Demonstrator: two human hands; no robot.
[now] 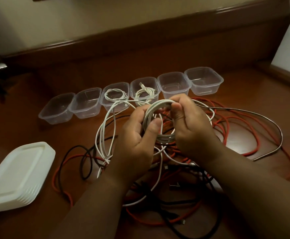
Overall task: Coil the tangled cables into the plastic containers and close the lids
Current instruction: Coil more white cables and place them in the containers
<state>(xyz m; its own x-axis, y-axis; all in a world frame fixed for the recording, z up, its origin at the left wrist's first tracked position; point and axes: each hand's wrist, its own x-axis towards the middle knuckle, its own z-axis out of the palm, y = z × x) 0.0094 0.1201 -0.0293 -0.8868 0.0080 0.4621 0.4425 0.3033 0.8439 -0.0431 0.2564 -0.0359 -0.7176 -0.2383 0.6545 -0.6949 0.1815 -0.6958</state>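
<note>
Now, from the head view, I hold a white cable coil point(159, 121) above the tangled cables point(175, 169) in the middle of the table point(20, 118). My left hand point(137, 140) curls around the left side of the coil, with the thumb pressing on it. My right hand point(190, 128) pinches its far-right part, fingers bent. A loose white tail point(106, 128) hangs to the left, so I think I should wind it in while keeping the loops small and even. Of the six open containers point(173, 85) in the far row, two middle ones already contain cables. The lid stack point(18, 175) waits at near left.
</note>
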